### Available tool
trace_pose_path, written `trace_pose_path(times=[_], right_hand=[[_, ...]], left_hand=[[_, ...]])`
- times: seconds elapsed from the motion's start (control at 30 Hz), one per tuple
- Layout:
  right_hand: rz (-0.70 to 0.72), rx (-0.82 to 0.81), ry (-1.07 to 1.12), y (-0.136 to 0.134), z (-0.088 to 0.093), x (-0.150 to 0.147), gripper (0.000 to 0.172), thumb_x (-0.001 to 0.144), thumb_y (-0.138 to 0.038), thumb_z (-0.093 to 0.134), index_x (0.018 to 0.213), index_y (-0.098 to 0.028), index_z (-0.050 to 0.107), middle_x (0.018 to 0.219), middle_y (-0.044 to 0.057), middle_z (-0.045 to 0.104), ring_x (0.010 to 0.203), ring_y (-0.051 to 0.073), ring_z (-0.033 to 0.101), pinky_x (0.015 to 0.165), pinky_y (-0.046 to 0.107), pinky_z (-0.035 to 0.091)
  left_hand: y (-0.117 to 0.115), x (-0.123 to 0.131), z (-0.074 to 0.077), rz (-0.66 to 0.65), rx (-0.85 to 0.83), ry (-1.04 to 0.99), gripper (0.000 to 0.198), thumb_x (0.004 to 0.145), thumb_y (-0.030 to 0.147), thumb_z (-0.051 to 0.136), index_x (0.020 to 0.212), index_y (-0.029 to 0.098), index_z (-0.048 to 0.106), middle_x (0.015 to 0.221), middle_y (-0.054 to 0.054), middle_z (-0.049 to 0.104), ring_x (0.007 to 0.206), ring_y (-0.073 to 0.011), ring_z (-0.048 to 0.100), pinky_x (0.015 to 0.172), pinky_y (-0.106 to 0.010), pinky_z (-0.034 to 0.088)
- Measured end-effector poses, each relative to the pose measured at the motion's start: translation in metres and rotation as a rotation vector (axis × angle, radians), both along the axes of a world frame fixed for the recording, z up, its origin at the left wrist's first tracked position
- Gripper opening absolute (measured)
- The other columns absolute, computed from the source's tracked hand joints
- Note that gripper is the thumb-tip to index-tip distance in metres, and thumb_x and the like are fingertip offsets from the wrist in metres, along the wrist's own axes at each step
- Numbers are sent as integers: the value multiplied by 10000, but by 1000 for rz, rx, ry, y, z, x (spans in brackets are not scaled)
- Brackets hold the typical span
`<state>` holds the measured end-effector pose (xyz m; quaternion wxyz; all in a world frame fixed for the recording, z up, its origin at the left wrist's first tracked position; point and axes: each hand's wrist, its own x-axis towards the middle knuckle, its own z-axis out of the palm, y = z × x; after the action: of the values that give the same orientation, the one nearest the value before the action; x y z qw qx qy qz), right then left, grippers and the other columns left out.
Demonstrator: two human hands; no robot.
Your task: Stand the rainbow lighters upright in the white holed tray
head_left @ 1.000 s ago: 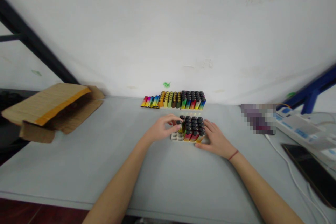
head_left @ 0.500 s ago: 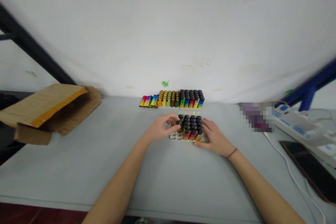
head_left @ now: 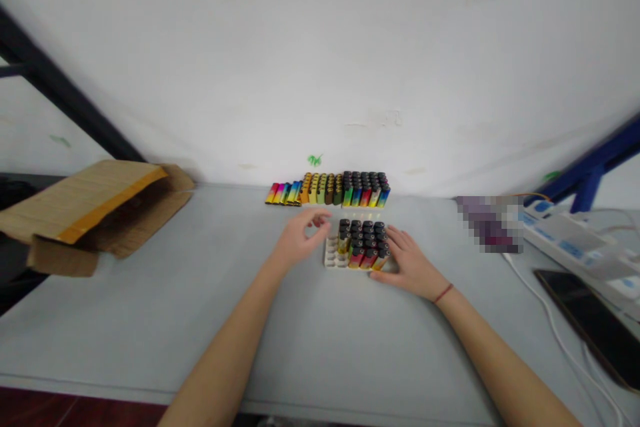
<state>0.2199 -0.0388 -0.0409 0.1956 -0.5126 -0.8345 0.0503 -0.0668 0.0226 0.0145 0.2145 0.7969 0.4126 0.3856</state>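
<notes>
A white tray with round holes point(head_left: 331, 257) sits on the table in front of me. Black-topped lighters point(head_left: 369, 255) stand upright in its middle and right columns, while holes show bare along its left side and front left. My left hand point(head_left: 299, 235) hovers just left of the tray, thumb and fingers apart, with nothing between them. Beside the tray's right edge lies my right hand point(head_left: 409, 261), fingers stretched along the lighters and thumb near the front corner. Whether its fingertips touch the tray is hard to tell.
Behind the tray, near the wall, stand more black-topped lighters point(head_left: 366, 188), gold-topped lighters point(head_left: 321, 188) and several colourful lighters lying flat point(head_left: 283, 193). An open cardboard box point(head_left: 110, 203) is at left. On the right are a power strip point(head_left: 575, 240), a phone point(head_left: 587, 320) and a white cable point(head_left: 547, 317).
My left hand has let go of a lighter in the tray's left part and drawn back to the left. My right hand has stayed in place.
</notes>
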Motion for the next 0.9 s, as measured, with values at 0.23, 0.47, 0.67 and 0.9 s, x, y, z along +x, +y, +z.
trace_pose_path(times=[0.23,0.47,0.67,0.9], right_hand=[[1,-12,-7,0,0,1,902,804,-766,581,1406,-98,505,1469,264,489,1398,424,407,1133,646,327],[11,1,3,0,1,2,869,817,-747,581,1415,-122,497,1466,252,496,1396,417,409,1123,644,339],[9,13,13,0,0,1,852,817,-746,583,1412,-142,502,1461,240,503,1394,413,412,1118,644,345],[15,10,-3,0,0,1,888,815,-765,567,1401,-99,508,1457,261,500,1387,418,422,1124,639,344]], left_hand=[[36,-40,-24,723,17,316,473,924,223,399,1348,106,575,1419,-194,558,1323,-328,483,1099,-506,390],[34,-43,-22,694,-185,530,558,974,257,292,1505,129,408,1580,-121,406,1410,-328,410,1138,-534,338],[27,-52,-13,713,-181,557,455,941,227,358,1314,130,601,1451,-165,540,1239,-305,571,1033,-437,459],[20,-61,-6,797,-186,570,388,956,353,423,1196,179,675,1265,-168,634,1116,-307,622,941,-423,506]])
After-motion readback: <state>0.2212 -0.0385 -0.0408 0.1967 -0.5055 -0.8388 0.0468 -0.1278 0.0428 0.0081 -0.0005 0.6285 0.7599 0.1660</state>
